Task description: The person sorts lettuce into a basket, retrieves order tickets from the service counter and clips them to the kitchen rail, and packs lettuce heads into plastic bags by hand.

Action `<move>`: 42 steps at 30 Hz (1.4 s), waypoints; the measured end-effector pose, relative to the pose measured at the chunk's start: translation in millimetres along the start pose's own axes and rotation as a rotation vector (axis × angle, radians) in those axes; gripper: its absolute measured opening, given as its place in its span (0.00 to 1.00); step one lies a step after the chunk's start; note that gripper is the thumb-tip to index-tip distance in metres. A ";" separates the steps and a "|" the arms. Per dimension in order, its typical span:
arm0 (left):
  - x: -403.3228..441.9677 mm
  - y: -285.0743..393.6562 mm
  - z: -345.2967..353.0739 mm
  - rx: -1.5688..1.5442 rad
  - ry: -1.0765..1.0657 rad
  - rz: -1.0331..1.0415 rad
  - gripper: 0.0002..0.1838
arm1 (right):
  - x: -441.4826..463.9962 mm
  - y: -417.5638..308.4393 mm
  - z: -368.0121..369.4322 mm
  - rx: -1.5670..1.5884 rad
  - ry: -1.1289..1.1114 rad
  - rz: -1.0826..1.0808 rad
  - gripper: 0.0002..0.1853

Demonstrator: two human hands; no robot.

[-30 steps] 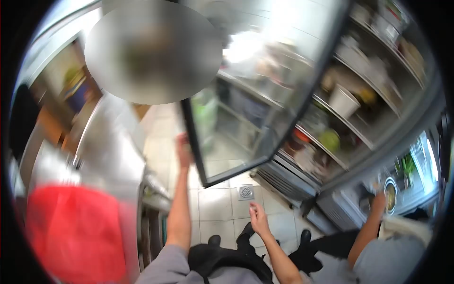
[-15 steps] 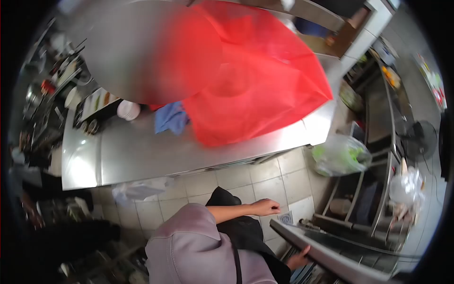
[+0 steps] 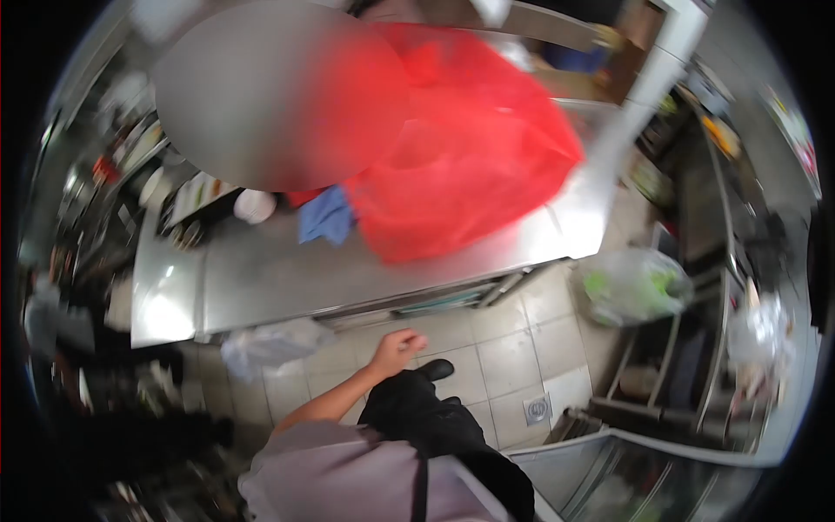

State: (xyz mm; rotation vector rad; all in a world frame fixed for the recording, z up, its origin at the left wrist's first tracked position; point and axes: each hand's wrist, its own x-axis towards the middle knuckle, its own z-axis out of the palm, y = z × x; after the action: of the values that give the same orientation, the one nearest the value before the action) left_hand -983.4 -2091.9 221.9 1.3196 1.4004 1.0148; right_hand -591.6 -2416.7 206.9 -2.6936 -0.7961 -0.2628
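My left hand [image 3: 399, 349] hangs in front of my body, above the tiled floor [image 3: 504, 357]. Its fingers are loosely curled in, and nothing shows in them. It touches nothing and is nearest to the front edge of the steel counter [image 3: 261, 283]. My right hand is out of view. Low on the right is a pale-framed unit with a glass panel [image 3: 600, 474]; reflections blur what lies behind it. A large red sheet [image 3: 470, 148] covers much of the counter, with a crumpled blue cloth [image 3: 327, 217] beside it.
A white cup [image 3: 255, 206] and a tray of food containers [image 3: 198, 197] stand on the counter's left. A clear plastic bag with green contents [image 3: 635, 287] is by the right shelving [image 3: 687, 348]. A pale plastic bag [image 3: 274, 344] hangs below the counter edge. A grey blurred patch hides the upper left.
My left hand has swung left, nearer the counter. My right hand, earlier at the edge of the pale-framed panel, has left the view. That panel has shifted lower and now lies differently angled.
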 end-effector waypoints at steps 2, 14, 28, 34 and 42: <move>4.0 9.7 -3.5 0.026 -0.019 0.024 0.10 | -17.2 15.0 -14.9 -0.043 0.010 0.068 0.30; 66.6 14.8 40.9 -0.083 -0.411 0.047 0.10 | -32.5 38.2 -32.5 0.168 0.361 0.800 0.31; 207.3 98.7 224.1 -0.115 -0.813 0.363 0.09 | 99.0 125.8 8.6 -0.051 0.527 1.257 0.40; 262.4 116.9 337.5 -0.105 -0.707 0.227 0.09 | 145.0 186.4 12.4 -1.357 0.179 0.875 0.20; 363.4 172.9 459.5 -0.074 -0.570 0.133 0.10 | 324.8 111.6 219.3 0.210 -0.598 0.666 0.13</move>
State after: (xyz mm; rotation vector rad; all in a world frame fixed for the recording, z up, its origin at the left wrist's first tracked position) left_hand -493.4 -1728.7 254.1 1.5099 0.8464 0.6862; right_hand -242.3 -2267.0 59.9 -2.6578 -0.0061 0.7579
